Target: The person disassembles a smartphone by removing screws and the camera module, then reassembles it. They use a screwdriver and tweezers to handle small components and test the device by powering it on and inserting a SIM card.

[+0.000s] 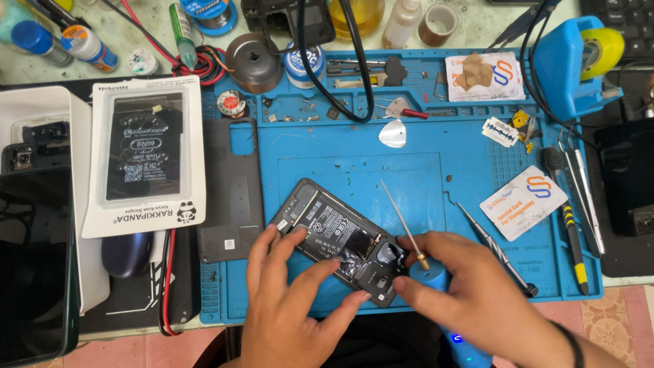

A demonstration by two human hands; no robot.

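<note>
Scene: While both hands work low on the blue repair mat (422,163), an opened phone (340,238) lies tilted at the mat's near centre, back off, battery exposed.
Left hand (289,307): fingers spread narrow and pressed on the phone's near edge; it grips nothing, and its wrist is cut off by the frame.
Right hand (477,293): closed round a blue electric screwdriver (436,279), its thin bit slanting up over the mat; the tool's body is mostly hidden under the palm.
Left of mat: a dark back cover (230,191) on the mat's edge, then a boxed replacement battery (144,157).
Right of mat: hand tools (572,204), partly overlapping.
Hard to read: the phone's lower corner, hidden by fingers.
Tabletop (477,20): bottles cropped at top.
</note>
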